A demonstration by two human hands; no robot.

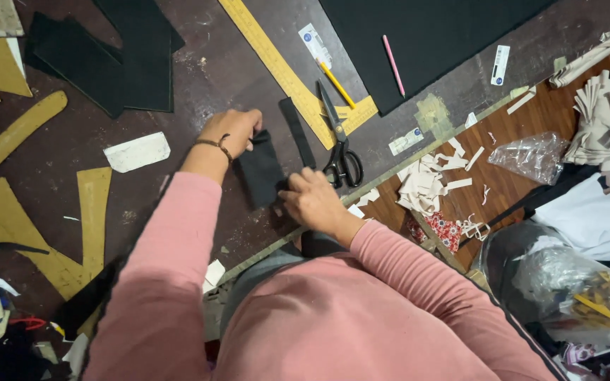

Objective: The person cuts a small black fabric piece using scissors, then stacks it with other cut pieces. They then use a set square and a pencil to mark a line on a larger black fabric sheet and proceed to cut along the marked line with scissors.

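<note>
1. Here, the dark, scuffed desk (199, 77) fills most of the frame – its edge runs diagonally toward the lower left, so scraps fall clear onto the wooden floor (531, 120) at the right.
2. A large black fabric sheet (425, 35) lies flat at the upper centre, spread out as if for marking; a pink pencil (392, 65) rests on it.
3. A long yellow ruler (287, 77) slants beside it, within easy reach.
4. The small black cloth piece (262, 173) sits at the frame's centre, between the hands.
5. The left hand (231, 130) presses its upper edge, fingers curled down – seemingly to keep it from sliding.
6. The right hand (312, 201) pinches its lower right corner.
7. Black scissors (340, 152) lie closed just right of the cloth.
</note>
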